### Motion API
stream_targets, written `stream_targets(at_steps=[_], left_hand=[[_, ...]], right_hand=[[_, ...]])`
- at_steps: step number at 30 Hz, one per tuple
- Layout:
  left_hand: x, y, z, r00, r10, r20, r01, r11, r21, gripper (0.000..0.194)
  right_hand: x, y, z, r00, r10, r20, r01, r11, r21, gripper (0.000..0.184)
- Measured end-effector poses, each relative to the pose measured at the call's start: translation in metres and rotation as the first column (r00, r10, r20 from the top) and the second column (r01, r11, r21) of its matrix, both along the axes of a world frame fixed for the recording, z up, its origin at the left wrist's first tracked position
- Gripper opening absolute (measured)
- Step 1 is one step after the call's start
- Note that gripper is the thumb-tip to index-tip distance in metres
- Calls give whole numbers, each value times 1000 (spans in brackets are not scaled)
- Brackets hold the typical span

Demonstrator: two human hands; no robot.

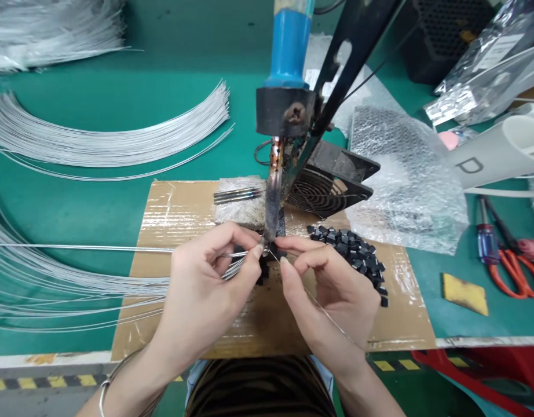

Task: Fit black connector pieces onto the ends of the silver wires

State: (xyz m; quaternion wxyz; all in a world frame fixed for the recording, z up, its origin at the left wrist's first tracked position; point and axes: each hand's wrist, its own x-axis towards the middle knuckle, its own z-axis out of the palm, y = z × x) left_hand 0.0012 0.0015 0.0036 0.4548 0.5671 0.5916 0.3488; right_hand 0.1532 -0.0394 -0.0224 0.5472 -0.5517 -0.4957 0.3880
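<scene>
Pinching a thin strand (330, 317), likely solder, in the fingers of the right hand (340, 289); grasping pale wires (141, 285) in those of the left hand (210, 284), close under the tip of the soldering iron (275, 159), over cardboard (175, 220). Looks like soldering at a wire end. Probably calls next for steady contact at the tip, with fingertips clear of heat. Note black pieces (358, 252) heaped nearby and, farther off, another wire bundle (132, 142) on the tabletop (76, 200).
</scene>
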Motion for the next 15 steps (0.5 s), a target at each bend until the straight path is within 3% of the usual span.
stream_targets(at_steps=[15], left_hand=[[1, 2, 0, 1000, -3, 0, 3, 999, 50, 10]], right_hand=[[0, -1, -6, 999, 7, 33, -9, 997, 75, 21]])
